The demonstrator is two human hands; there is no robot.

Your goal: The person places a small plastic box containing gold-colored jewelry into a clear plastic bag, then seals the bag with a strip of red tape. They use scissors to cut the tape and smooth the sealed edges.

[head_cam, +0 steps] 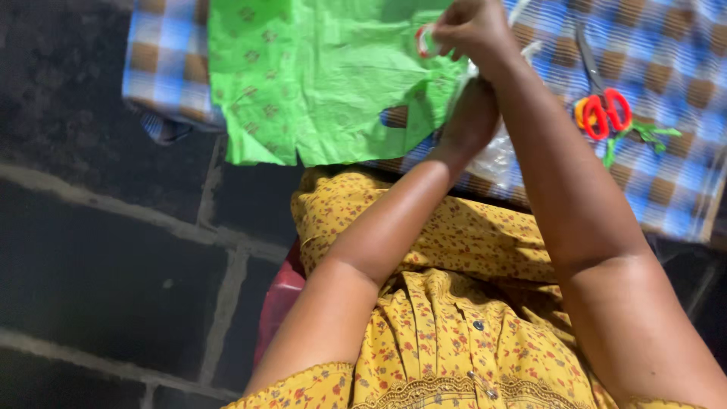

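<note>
The right hand (473, 30) pinches a small red-and-white ring-like piece (425, 39), too blurred to name. The left hand (471, 121), closed, grips clear plastic (496, 155) over green patterned fabric (318, 76). Red-handled scissors (602, 98) point up-frame on the checked cloth (674, 53).

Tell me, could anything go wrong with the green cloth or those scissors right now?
Maybe. The green cloth hangs over the checkered cloth's edge, so it might slide to the dark floor. The red-handled scissors lie near the right arm, which could bump them. The right hand pinches a small ring-like thing that could slip; the left hand grips clear plastic.
</note>
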